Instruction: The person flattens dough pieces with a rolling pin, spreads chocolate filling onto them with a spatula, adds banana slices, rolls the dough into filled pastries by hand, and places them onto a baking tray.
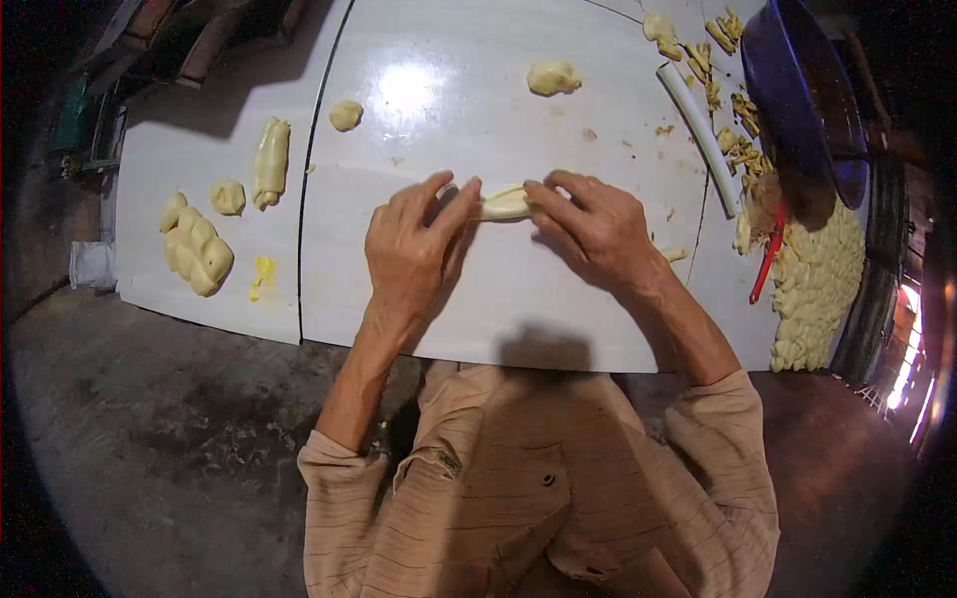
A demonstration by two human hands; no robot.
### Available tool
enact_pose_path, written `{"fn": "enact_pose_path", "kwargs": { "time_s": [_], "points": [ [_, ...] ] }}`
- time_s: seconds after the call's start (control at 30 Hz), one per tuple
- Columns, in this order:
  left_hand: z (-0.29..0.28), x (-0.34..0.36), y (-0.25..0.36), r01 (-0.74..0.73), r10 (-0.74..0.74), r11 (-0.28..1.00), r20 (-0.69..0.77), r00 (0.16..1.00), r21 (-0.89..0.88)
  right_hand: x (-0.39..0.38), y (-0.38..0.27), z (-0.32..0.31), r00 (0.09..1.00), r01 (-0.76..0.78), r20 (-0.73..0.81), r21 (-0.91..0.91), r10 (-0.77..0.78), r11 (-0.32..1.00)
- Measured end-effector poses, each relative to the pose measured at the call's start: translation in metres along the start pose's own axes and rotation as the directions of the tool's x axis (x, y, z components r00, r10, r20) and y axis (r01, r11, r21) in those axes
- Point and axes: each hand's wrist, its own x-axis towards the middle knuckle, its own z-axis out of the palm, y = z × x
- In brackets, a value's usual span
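Note:
A short pale dough strip (503, 207), apparently doubled, lies crosswise on the white worktop (478, 299) between my hands. My left hand (419, 234) has curled fingers at its left end, with thumb and fingertips gripping there. My right hand (593, 234) is bent over the right end, pinching it with thumb and fingertips. The undersides of both hands are hidden.
At left are a braided dough piece (196, 249), a dough roll (271, 164) and lumps (228, 196); more lumps (551, 77) lie beyond my hands. At right are a white rod (698, 135), a blue basin (807, 90), a red tool (768, 254) and shaped dough pieces (817, 289).

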Motion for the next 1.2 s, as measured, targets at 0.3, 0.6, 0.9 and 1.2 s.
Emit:
{"fn": "enact_pose_path", "kwargs": {
  "time_s": [0.3, 0.6, 0.9, 1.2],
  "points": [
    [0.006, 0.018, -0.005, 0.021, -0.02, 0.999, -0.014, 1.0, 0.03, 0.016, 0.015, -0.002, 1.0, 0.008, -0.011, -0.004, -0.008, 1.0],
    [0.0, 0.026, -0.006, 0.072, -0.07, 0.997, 0.075, 0.995, -0.021, 0.028, 0.022, -0.005, 0.983, -0.17, 0.103, 0.161, 0.155, 0.972],
    [-0.001, 0.033, 0.001, 0.103, -0.1, 0.994, 0.081, 0.992, -0.041, 0.032, 0.024, -0.019, 0.963, -0.159, 0.252, 0.239, 0.097, 0.958],
    [0.026, 0.041, 0.088, 0.094, -0.045, 0.911, 0.129, 0.991, -0.402, -0.039, 0.07, -0.101, 0.912, -0.374, 0.315, 0.368, 0.264, 0.851]
  ]
}}
